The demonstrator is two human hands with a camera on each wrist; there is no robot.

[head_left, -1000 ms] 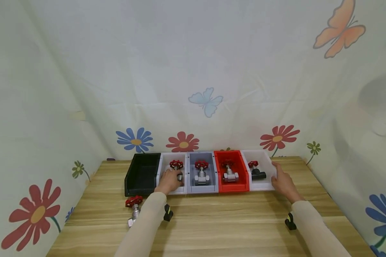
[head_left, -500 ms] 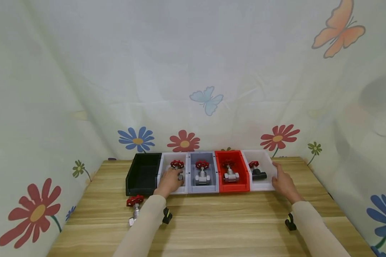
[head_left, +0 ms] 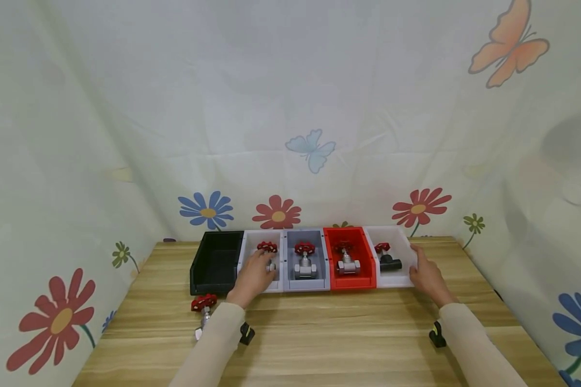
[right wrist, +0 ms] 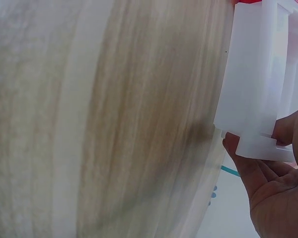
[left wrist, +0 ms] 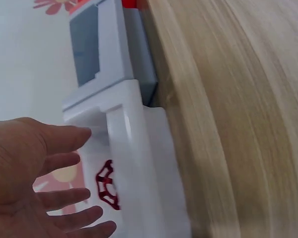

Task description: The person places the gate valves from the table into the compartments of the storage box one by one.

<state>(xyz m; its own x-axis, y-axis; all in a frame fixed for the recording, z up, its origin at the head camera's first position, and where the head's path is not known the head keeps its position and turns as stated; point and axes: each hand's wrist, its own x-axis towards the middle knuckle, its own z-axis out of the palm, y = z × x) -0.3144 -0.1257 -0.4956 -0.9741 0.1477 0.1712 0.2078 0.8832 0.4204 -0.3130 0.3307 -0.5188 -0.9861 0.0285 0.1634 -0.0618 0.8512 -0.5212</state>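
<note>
My left hand (head_left: 255, 275) is over the left white bin (head_left: 248, 251), its fingers extended and apart. In that bin lies a valve with a red handwheel (head_left: 267, 246); the hand covers part of its body. In the left wrist view, the left hand (left wrist: 35, 173) has nothing between thumb and fingers, and the red handwheel (left wrist: 107, 186) shows beyond them. My right hand (head_left: 428, 274) holds the outer side wall of the right white bin (head_left: 402, 236). The right wrist view shows the right hand (right wrist: 280, 193) with its thumb inside this bin's wall (right wrist: 260, 144) and fingers outside.
Between the white bins, the grey bin (head_left: 306, 285) and red bin (head_left: 353, 282) each hold a silver valve. A black valve (head_left: 390, 263) lies in the right white bin. The black bin (head_left: 216, 287) stands far left, with a red-wheeled valve (head_left: 204, 303) on the table before it.
My left hand has drawn back slightly toward me and left, its fingers straightening off the valve in the left white bin. The right hand stays on its bin's wall.
</note>
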